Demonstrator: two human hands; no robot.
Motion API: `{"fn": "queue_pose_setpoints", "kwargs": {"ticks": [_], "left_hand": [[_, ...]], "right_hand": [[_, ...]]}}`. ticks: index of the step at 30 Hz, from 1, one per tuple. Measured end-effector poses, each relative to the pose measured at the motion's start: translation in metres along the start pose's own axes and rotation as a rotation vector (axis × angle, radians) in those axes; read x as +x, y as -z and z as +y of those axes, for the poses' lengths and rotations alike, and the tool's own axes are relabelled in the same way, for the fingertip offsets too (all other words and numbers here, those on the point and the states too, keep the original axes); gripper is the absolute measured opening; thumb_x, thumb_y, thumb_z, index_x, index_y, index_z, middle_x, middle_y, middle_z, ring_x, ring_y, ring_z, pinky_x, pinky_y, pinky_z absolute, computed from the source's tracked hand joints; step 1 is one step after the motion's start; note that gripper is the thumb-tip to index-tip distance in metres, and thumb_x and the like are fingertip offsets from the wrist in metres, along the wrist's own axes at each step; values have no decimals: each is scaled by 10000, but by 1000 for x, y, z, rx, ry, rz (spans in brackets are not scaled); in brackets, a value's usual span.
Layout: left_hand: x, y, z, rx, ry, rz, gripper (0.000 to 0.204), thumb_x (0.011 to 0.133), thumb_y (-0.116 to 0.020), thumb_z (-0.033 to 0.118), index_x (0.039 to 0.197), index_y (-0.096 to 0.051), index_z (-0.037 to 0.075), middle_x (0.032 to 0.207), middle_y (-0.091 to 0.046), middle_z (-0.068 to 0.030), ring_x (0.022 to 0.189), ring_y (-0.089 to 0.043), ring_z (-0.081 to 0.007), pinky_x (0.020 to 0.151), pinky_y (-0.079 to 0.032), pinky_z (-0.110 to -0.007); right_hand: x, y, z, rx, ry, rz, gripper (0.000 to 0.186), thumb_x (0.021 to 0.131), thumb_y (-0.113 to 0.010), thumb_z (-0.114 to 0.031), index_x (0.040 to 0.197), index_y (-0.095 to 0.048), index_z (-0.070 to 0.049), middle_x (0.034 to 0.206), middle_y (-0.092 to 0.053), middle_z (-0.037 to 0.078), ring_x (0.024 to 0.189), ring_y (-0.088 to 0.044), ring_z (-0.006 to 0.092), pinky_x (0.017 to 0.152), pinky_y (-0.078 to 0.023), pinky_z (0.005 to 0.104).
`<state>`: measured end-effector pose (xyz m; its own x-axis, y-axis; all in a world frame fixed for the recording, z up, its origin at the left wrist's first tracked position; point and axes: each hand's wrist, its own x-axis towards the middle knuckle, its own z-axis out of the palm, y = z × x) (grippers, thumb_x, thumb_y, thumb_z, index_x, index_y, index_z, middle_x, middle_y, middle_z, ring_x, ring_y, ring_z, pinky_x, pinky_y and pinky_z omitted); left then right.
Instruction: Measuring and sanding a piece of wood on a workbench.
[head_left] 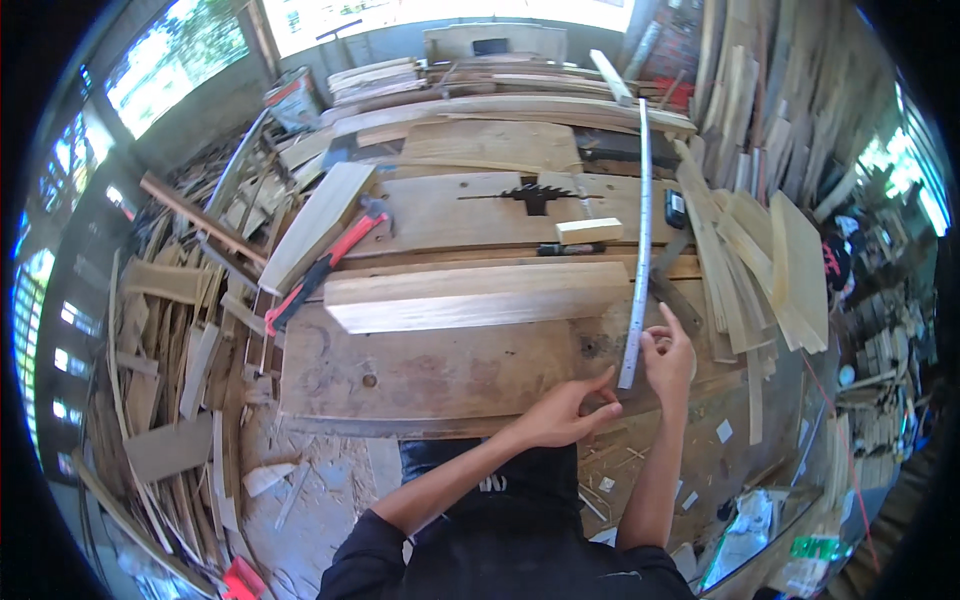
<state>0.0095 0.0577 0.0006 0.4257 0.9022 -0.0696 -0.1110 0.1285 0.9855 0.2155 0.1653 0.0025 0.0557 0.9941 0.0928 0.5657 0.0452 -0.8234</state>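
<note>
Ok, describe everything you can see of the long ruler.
The long ruler is a thin silvery strip, apparently metal, with dark marks. It looks slightly bowed, perhaps from the lens, and runs lengthwise away over the right part of the bench. The right hand appears to touch it near its closer end; the left hand is beside that end.

This beat-up old plank workbench has a chunky pale beam lying across it, a little wood block by a black marker, a red-handled hammer alongside a thick board, and planks piled at the far side.
</note>
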Motion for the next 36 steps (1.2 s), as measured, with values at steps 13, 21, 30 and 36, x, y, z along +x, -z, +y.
{"fn": "queue_pose_setpoints", "kwargs": {"ticks": [13,21,30,36], "left_hand": [[-118,182,85,1065,-448,1387,322,955,-788,192,1267,-730,135,1320,-643,-120,1322,-553,-313,1127,-384,-514],[-129,214,39,676,-438,1332,280,1050,-677,198,1259,-657,12,1242,-674,-170,1187,-644,-320,1077,-473,-400],[-160,172,26,542,-388,1449,383,1056,-691,247,1389,-632,67,1551,-565,-210,1418,-553,-340,1073,-477,-410],[-195,182,8,505,-347,1624,407,1030,-755,262,1369,-648,63,1206,-709,-33,803,-534,-58,667,-424,-250]], "right_hand": [[-8,-52,-71,38,407,75,615,1037,-716,-299,1579,-529,-75,1335,-655,143,1157,-648,264,969,-524,397],[8,-65,-76,27,317,40,677,1016,-749,-289,1601,-493,-62,1557,-580,173,1275,-638,300,1069,-503,421],[-54,-62,-50,288,408,83,679,980,-799,-155,1565,-485,-16,1518,-549,196,1386,-574,300,1142,-504,428],[-92,-78,-53,144,454,-15,740,948,-829,-157,1577,-458,-37,1483,-510,146,1381,-550,306,1110,-532,432]]}}
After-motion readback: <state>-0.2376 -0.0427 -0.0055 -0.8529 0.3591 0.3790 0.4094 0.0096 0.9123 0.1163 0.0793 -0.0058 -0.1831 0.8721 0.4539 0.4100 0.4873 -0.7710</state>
